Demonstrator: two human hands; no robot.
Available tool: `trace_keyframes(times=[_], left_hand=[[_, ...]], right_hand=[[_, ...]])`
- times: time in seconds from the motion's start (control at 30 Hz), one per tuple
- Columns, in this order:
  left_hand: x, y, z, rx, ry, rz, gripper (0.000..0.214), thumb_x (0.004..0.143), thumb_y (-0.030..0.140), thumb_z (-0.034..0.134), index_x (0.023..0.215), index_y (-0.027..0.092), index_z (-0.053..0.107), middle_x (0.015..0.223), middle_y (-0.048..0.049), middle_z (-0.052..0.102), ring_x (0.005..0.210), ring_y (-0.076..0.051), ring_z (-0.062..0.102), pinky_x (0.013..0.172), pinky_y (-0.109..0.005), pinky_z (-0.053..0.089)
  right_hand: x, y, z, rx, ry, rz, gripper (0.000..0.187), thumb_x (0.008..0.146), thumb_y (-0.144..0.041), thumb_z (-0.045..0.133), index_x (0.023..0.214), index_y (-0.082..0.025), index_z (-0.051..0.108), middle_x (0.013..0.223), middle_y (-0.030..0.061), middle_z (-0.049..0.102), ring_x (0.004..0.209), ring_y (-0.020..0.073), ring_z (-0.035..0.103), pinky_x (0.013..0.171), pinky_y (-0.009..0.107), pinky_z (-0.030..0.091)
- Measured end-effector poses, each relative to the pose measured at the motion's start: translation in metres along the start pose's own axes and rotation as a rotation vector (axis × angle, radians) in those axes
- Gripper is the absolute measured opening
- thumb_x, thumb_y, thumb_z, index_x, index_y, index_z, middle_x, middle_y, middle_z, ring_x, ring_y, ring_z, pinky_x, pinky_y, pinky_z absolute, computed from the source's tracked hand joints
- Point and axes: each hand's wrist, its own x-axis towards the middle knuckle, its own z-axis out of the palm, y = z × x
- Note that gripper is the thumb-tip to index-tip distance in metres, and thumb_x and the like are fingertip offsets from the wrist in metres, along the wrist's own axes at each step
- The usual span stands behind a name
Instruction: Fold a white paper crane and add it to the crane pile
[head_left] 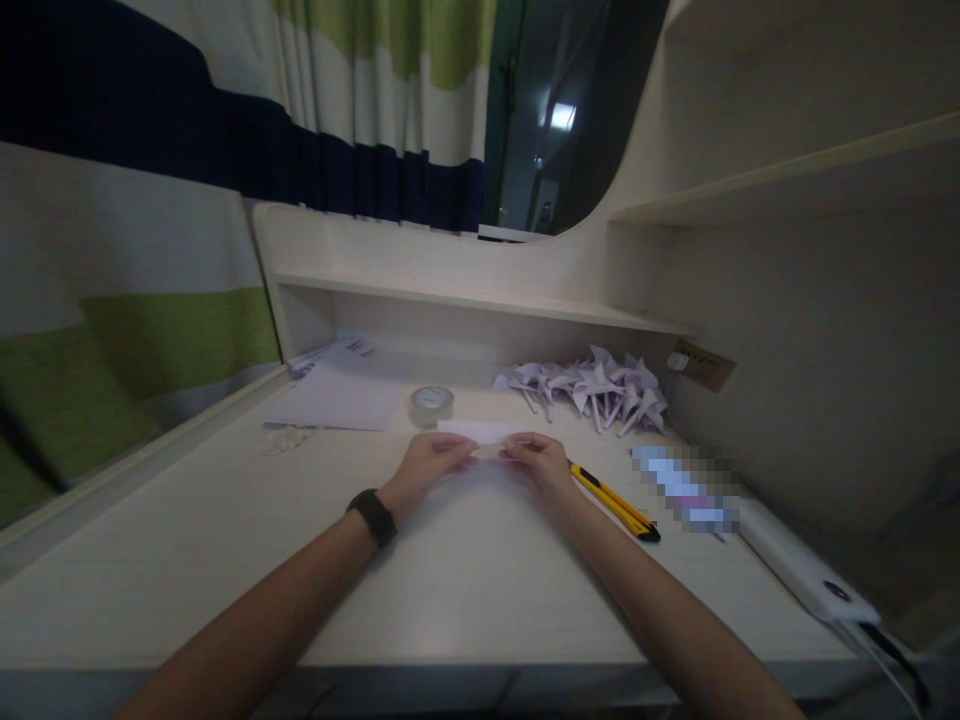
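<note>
A small sheet of white paper is stretched between my hands above the middle of the desk. My left hand, with a dark band on the wrist, pinches its left end between thumb and fingers. At the other end, my right hand grips the paper the same way. The near edge looks curled or rolled, though the fingers partly cover it. Just right of my right hand lies a yellow and black utility knife. Behind my left hand sits a roll of clear tape.
White paper sheets lie at the back left, with small pale bits before them. Several folded paper pinwheels are heaped at the back right. A pixelated object and a long white device with cables line the right side.
</note>
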Motion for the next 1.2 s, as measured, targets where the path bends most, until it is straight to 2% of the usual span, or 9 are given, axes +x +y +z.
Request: trace_keyframes(times=[1.2], left_hand=[[-0.0004,0.0043,0.0026,0.002,0.015,0.021,0.031,0.07,0.037,0.078,0.084,0.01,0.072,0.087,-0.0134,0.073,0.079,-0.023,0.07,0.075,-0.034,0.054]], right_hand=[[0.0001,-0.0012,0.0006,-0.013,0.004,-0.009,0.037,0.048,-0.038,0.088,0.073,-0.015,0.072,0.066,0.0055,0.072,0.062,0.0175,0.067,0.058,0.026,0.05]])
